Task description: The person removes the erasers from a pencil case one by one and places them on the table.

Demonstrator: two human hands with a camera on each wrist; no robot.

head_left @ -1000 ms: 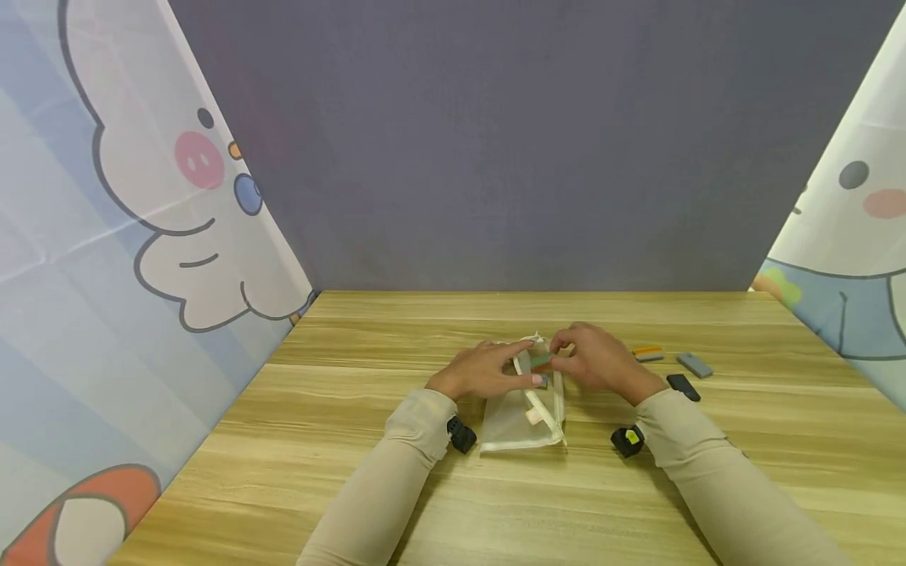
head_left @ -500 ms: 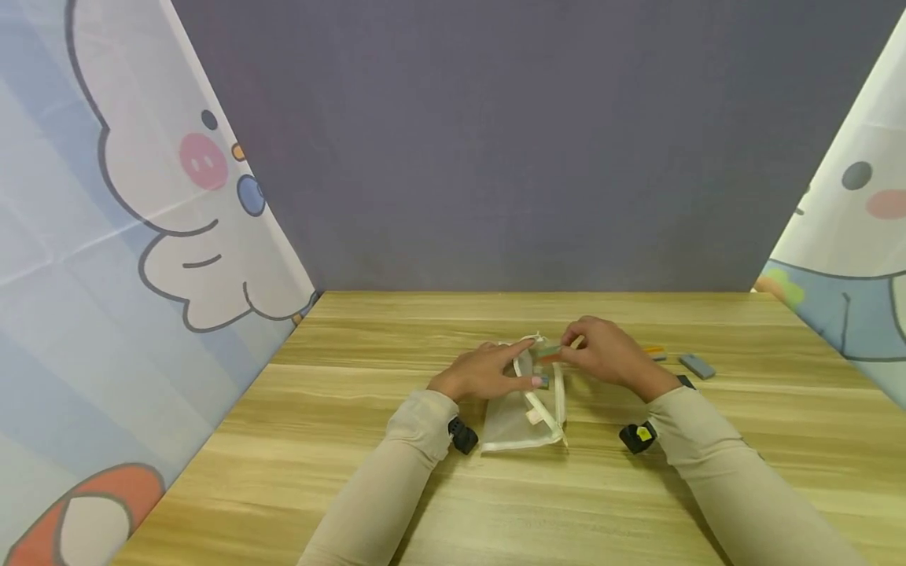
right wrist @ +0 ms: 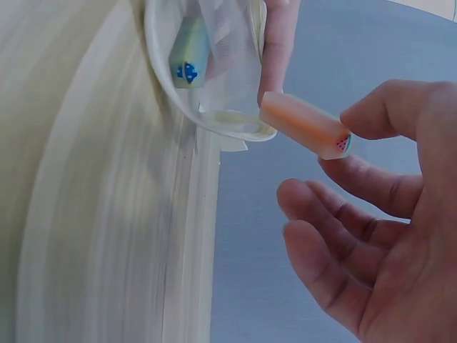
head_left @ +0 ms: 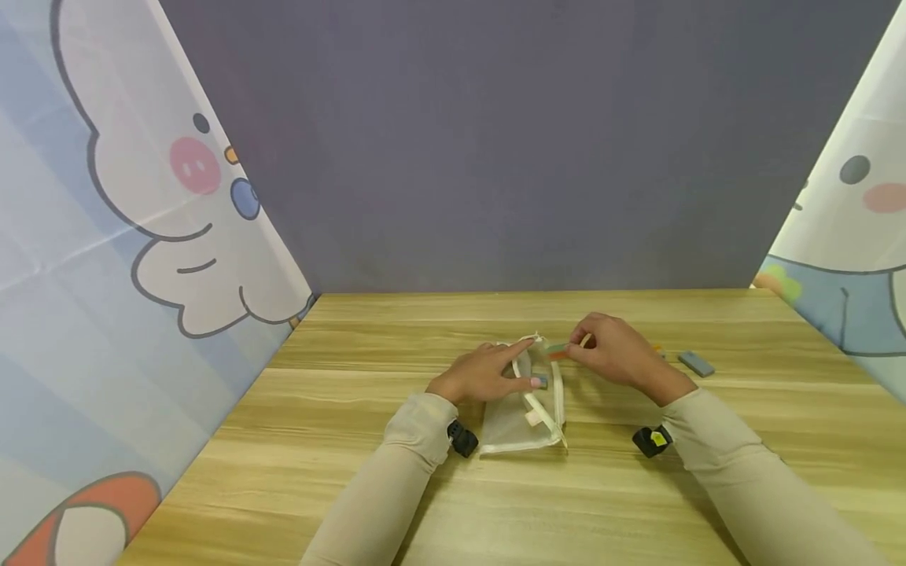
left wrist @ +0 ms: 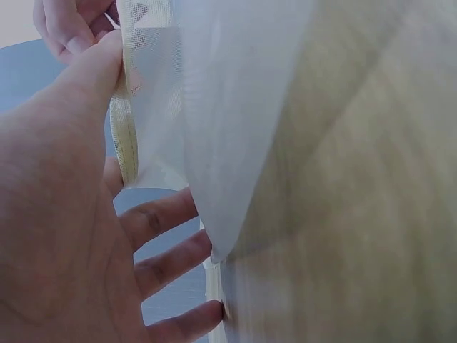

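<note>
A whitish see-through mesh pouch lies on the table with its zip mouth spread. My left hand holds that mouth, thumb and forefinger stretched along its edge. Between thumb and forefinger, my right hand pinches the end of a stubby orange-and-green eraser, its end face printed with a watermelon slice. The eraser points toward the pouch mouth and overlaps its far right rim in the head view. Another eraser, pale with a blue print, sits inside the pouch.
Right of the right hand, a grey block lies on the wood-grain table. An orange bit peeks out beside the right wrist. A dark grey panel stands at the back, with printed cloths either side.
My right hand has drawn back to the right with the eraser, from within the pouch mouth to its rim. The right arm has come to cover the black block. My left hand stays put.
</note>
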